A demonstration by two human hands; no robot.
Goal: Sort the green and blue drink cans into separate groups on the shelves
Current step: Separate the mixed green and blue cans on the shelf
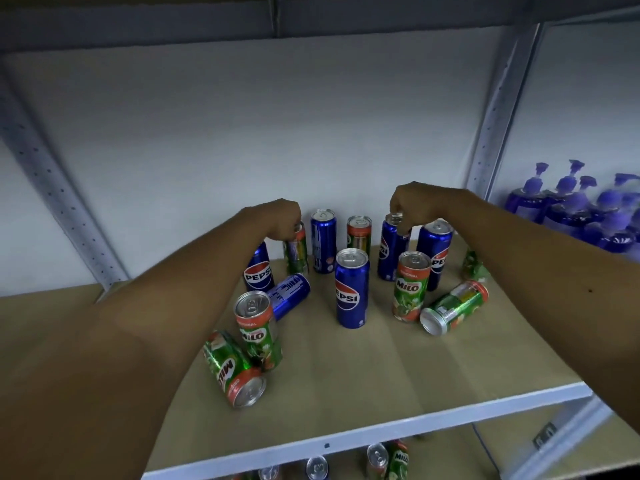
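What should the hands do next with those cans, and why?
Probably lift both cans and carry them apart. The left hand grips a green can, the right hand a blue can, and greens and blues stand mixed on the shelf.

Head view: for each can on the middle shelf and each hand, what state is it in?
Left hand: gripping the top of an upright green Milo can.
Right hand: gripping the top of an upright blue Pepsi can.
Front-left green Milo can: on its side.
Right green Milo can: on its side.
Blue can behind left forearm: on its side.
Centre blue Pepsi can: upright.
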